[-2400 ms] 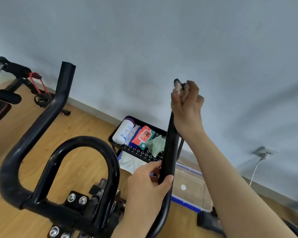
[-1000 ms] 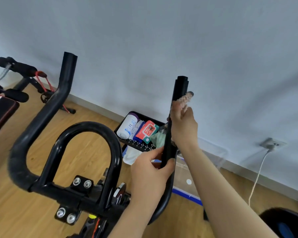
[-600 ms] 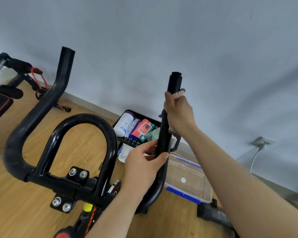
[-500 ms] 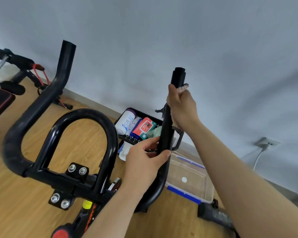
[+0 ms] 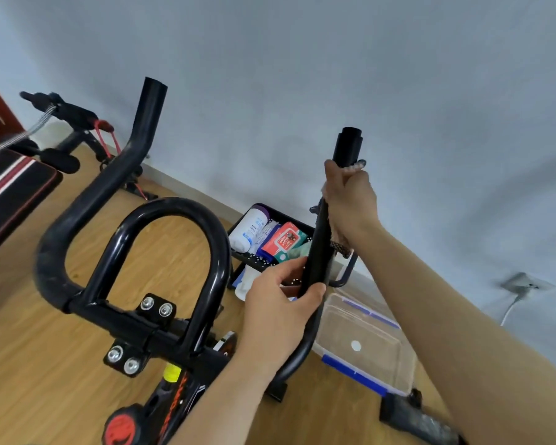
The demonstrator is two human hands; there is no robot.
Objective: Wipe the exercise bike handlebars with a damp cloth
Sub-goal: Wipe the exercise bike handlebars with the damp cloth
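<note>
The black exercise bike handlebars (image 5: pixel 116 175) fill the lower left and middle, with a centre loop (image 5: pixel 177 210) and a right bar (image 5: pixel 347 146) rising to an open tube end. My right hand (image 5: pixel 350 200) is wrapped round the right bar a little below its tip, pressing a dark patterned cloth (image 5: pixel 339 247) against it; the cloth shows only at my fingertips and under my palm. My left hand (image 5: pixel 280 309) grips the same bar lower down, near its bend.
A black wire basket (image 5: pixel 254 258) with a white bottle (image 5: pixel 249 229) and a red packet (image 5: pixel 284 240) sits by the wall. A clear lidded box (image 5: pixel 363 342) lies on the wood floor. A padded bench (image 5: pixel 10 194) and other gym gear are at left. A wall socket (image 5: pixel 527 285) is at right.
My right hand with the cloth slid down from the tip of the right bar, then moved up and down a short way. My left hand kept its grip lower on the bar.
</note>
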